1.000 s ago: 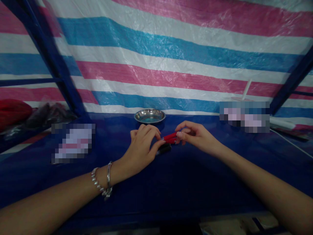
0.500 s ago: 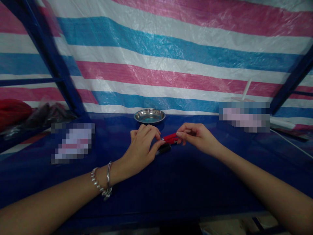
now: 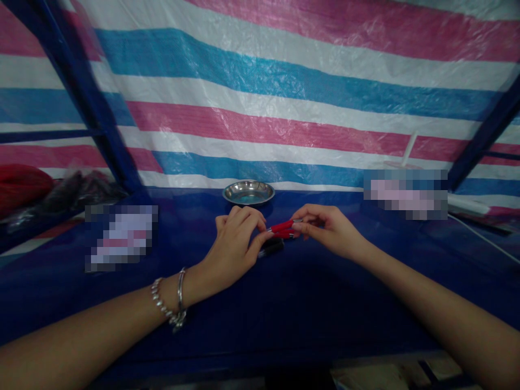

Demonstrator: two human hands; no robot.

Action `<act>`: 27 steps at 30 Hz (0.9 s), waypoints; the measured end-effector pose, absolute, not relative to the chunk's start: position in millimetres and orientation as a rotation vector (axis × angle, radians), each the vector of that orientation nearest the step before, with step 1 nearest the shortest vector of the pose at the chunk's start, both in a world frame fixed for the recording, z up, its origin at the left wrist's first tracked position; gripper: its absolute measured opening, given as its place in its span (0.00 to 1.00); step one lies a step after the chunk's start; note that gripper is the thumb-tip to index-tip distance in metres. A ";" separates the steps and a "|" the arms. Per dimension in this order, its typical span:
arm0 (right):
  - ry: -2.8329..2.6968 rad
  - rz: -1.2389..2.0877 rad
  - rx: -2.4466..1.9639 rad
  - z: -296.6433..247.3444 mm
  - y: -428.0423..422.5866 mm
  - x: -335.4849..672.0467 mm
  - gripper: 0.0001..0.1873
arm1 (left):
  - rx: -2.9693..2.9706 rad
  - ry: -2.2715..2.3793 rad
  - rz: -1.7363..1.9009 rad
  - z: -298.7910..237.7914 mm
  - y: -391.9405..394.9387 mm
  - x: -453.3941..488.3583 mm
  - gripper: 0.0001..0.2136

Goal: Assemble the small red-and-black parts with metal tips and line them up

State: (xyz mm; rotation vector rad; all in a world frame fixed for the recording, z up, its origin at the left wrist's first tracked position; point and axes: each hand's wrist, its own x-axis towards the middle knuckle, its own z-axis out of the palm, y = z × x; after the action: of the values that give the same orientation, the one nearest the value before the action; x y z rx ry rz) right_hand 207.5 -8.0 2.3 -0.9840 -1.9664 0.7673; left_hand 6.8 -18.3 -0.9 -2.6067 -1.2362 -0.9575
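Observation:
In the head view, my left hand pinches the left end of a red pen between thumb and fingers. My right hand has its fingers closed at that pen's right end, where a silver part shows by the fingertips. Just below lies a second red pen, close against the first; whether a hand grips it I cannot tell. A black pen-like item is on the blue table under the red pens, partly hidden by my left hand.
A shiny metal dish stands behind my hands, near the striped sheet. A blurred-out packet lies at left, and another blurred pink item at right, by a white cable. Blue frame posts rise on both sides.
My right fingertips have shifted slightly at the red pen's right end, and its silver part now shows. My left hand has barely moved.

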 end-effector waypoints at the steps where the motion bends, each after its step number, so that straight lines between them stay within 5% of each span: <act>1: -1.974 0.745 -0.989 2.1 -7.7 207.9 0.07 | -2.609 -1.233 -0.956 -0.7 -18.3 7.1 0.04; 27: -2.034 0.638 -1.055 6.9 -10.5 208.3 0.06 | -2.586 -1.182 -0.933 -1.3 -17.5 6.0 0.03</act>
State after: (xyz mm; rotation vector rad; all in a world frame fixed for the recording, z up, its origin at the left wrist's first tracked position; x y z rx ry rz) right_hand 208.3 -10.5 6.9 -1.0547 -2.0338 0.6382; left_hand 6.0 -17.5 -1.3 -2.5863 -1.1820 -0.9335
